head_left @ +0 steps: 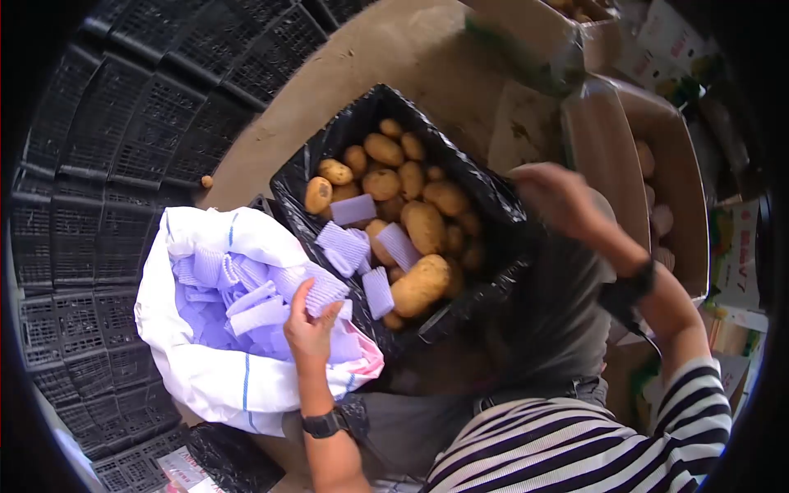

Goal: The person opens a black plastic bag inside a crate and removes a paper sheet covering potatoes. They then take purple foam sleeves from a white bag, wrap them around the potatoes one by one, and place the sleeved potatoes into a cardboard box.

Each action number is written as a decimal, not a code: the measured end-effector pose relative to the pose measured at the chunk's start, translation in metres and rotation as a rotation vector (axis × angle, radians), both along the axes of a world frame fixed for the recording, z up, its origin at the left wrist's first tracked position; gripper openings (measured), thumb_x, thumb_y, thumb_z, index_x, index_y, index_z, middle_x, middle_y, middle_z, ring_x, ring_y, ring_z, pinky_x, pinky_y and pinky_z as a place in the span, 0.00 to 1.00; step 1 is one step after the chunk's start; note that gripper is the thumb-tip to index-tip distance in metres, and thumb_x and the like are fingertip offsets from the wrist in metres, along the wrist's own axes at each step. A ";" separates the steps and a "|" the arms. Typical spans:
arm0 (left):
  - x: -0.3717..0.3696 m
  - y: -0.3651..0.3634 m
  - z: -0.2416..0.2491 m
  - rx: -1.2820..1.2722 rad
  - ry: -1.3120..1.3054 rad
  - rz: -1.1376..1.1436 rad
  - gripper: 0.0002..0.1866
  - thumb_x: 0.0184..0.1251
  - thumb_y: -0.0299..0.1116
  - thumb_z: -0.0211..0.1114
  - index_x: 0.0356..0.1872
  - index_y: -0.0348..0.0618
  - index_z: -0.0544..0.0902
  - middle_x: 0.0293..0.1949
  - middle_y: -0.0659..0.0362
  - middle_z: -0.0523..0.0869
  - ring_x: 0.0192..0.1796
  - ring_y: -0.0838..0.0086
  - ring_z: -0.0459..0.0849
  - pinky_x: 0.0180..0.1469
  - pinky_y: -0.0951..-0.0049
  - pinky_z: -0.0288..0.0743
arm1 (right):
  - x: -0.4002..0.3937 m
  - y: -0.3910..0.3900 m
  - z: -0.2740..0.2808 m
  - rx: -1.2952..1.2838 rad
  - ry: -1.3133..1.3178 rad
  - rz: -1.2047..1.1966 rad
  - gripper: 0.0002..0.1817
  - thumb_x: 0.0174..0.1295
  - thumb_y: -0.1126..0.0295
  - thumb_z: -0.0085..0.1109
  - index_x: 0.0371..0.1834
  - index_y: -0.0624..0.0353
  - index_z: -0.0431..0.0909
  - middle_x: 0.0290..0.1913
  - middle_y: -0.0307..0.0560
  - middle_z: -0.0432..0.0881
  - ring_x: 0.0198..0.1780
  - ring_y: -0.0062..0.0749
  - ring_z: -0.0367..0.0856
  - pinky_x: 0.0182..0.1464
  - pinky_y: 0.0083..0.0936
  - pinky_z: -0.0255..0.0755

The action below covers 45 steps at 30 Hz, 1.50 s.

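My left hand [311,324] pinches a lilac foam net sleeve [316,286] over the mouth of a white woven sack [205,386]. More foam sleeves [259,315] fill that sack. Beside it stands a crate lined with a black plastic bag [302,182], holding many potatoes [424,228]. Several loose foam sleeves [378,292] lie on top of the potatoes. My right hand [560,200] is over the crate's right edge, beside my knee, its fingers smeared by motion.
Black plastic crates [119,123] are stacked along the left. On the right, an open cardboard box [682,172] holds wrapped round items [660,220]. One small potato [207,181] lies on the floor [271,156] near the crates. A black plastic bag [234,456] rests at the lower left.
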<state>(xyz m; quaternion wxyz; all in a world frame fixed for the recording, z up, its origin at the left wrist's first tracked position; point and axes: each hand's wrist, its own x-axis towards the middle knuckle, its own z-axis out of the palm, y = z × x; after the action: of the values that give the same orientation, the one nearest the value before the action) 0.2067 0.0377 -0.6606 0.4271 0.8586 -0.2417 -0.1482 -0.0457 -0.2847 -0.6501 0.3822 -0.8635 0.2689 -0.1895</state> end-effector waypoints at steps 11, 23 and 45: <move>0.008 -0.002 0.026 0.022 -0.179 -0.180 0.21 0.46 0.19 0.62 0.46 0.44 0.78 0.49 0.45 0.78 0.48 0.50 0.78 0.47 0.62 0.73 | 0.277 0.034 -0.173 -0.388 0.538 0.263 0.39 0.40 0.68 0.64 0.61 0.59 0.61 0.54 0.58 0.70 0.51 0.48 0.73 0.54 0.35 0.68; -0.098 -0.063 -0.013 0.002 -0.302 -0.265 0.11 0.45 0.23 0.64 0.35 0.42 0.81 0.38 0.51 0.80 0.42 0.56 0.78 0.44 0.68 0.72 | 0.032 0.157 -0.033 1.938 -0.495 0.425 0.41 0.54 0.47 0.57 0.64 0.62 0.57 0.61 0.45 0.67 0.61 0.35 0.66 0.63 0.32 0.59; -0.038 -0.030 -0.068 0.522 -0.425 -0.765 0.20 0.53 0.21 0.51 0.49 0.45 0.77 0.42 0.43 0.80 0.43 0.48 0.77 0.44 0.56 0.71 | -0.363 -0.077 -0.105 -0.222 0.871 -0.351 0.13 0.45 0.66 0.60 0.33 0.60 0.79 0.45 0.56 0.77 0.53 0.46 0.73 0.53 0.41 0.68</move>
<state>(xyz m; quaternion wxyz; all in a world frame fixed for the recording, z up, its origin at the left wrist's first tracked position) 0.1685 0.0080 -0.7285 0.0550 0.7979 -0.5752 -0.1716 -0.4089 -0.3619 -0.7548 0.1020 -0.8397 0.5237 0.1008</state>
